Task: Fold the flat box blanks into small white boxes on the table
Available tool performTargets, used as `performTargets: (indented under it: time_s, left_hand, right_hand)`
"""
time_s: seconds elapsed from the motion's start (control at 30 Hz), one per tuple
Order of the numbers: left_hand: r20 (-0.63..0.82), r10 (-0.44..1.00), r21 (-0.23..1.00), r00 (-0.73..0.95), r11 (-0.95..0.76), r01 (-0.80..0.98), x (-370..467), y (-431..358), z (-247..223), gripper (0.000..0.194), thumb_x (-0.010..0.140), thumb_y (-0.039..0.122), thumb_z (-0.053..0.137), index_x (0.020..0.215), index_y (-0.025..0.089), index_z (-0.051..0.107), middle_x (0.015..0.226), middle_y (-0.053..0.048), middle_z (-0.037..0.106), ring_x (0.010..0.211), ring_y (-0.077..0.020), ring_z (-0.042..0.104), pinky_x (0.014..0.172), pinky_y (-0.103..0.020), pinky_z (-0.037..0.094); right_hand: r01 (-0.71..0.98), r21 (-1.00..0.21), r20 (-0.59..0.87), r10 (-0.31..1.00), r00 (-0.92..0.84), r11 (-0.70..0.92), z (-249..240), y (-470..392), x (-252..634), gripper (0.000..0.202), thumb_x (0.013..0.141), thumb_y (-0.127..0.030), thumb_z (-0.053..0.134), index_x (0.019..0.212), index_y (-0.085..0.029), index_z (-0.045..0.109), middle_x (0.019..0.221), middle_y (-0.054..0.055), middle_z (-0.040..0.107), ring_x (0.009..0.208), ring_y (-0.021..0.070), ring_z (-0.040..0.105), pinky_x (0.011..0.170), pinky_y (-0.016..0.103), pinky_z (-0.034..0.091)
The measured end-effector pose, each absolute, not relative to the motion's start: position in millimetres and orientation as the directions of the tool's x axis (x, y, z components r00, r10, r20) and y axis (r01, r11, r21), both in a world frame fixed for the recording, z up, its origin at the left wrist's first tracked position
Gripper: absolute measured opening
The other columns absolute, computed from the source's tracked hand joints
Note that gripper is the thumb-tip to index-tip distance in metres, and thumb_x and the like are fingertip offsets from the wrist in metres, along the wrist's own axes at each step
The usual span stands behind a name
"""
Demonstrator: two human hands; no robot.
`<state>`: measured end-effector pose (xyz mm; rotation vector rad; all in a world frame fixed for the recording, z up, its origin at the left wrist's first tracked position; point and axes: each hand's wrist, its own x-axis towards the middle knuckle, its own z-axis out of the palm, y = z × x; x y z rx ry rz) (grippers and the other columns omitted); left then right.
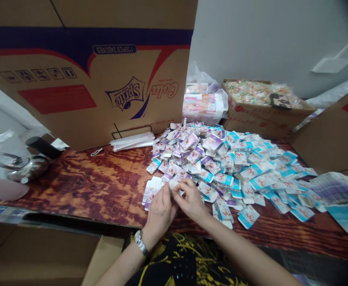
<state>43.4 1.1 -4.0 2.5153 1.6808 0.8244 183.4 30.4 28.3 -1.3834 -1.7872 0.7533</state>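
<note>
The biggest thing I see is one large cardboard carton standing upside down at the back left of the wooden table, its Sprite and Cola print inverted; I cannot tell what is inside it. A second, smaller open cardboard box sits at the back right, filled to the brim with small pale wrapped pieces, and a dark tool lies on top of them. Between the two stands one clear plastic bag holding pink and white packs. Across the middle and right of the table spreads one heap of small printed cards, blue ones and purple ones, far too many for me to count. At the far right edge lies one fanned stack of flat sheets. One metal kettle rests at the left edge. Nearest me, both hands meet at the near edge of the heap: my left hand, with one wristwatch, and my right hand are pressed together, fingers pinched on a single small white card, which sits just above a short stack of cards.
</note>
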Motion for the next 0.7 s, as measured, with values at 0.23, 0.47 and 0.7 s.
performTargets:
  time_s: [0.23,0.47,0.7]
  left_hand:
    - [0.506,0.854,0.485,0.124,-0.4,0.778,34,3,10,0.056,0.083,0.024,0.055,0.134,0.015,0.032,0.12,-0.015,0.058,0.098,-0.0206,0.063,0.081,-0.03,0.053]
    - [0.479,0.86,0.569,0.177,-0.457,0.684,34,0,18,0.035,0.084,0.02,0.053,0.117,0.019,0.045,0.102,-0.008,0.062,0.091,-0.0176,0.063,0.077,-0.029,0.053]
    - [0.488,0.828,0.502,0.276,-0.525,0.687,33,-3,18,0.039,0.085,0.016,0.05,0.122,0.018,0.04,0.104,-0.01,0.061,0.094,-0.0183,0.061,0.081,-0.03,0.052]
  right_hand:
    - [0.477,-0.737,0.415,0.878,-0.239,0.478,43,22,198,0.023,0.087,-0.023,0.052,0.108,-0.021,0.058,0.104,0.009,0.053,0.094,0.0191,0.055,0.083,0.034,0.048]
    - [0.344,-0.826,0.333,0.879,-0.34,0.446,48,18,199,0.021,0.091,-0.027,0.047,0.105,-0.023,0.062,0.109,0.008,0.056,0.102,0.0193,0.055,0.086,0.034,0.047]
    - [0.071,-0.997,-0.028,0.951,-0.309,-0.006,54,32,197,0.019,0.087,-0.032,0.052,0.094,-0.019,0.063,0.087,0.002,0.065,0.08,0.0146,0.06,0.072,0.026,0.048]
